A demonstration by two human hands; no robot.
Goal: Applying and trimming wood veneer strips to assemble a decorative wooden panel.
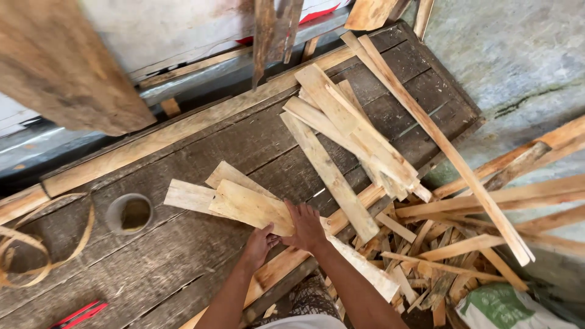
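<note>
Nearest, the left hand (258,244) curls its fingers under the near edge of a pale wood plank (253,207), and the right hand (306,226) lies flat on top with fingers spread. The plank rests on the dark tabletop (183,262) over other short boards. Farther off lie longer slats (347,131), with a small round cup (129,213) to the left.
</note>
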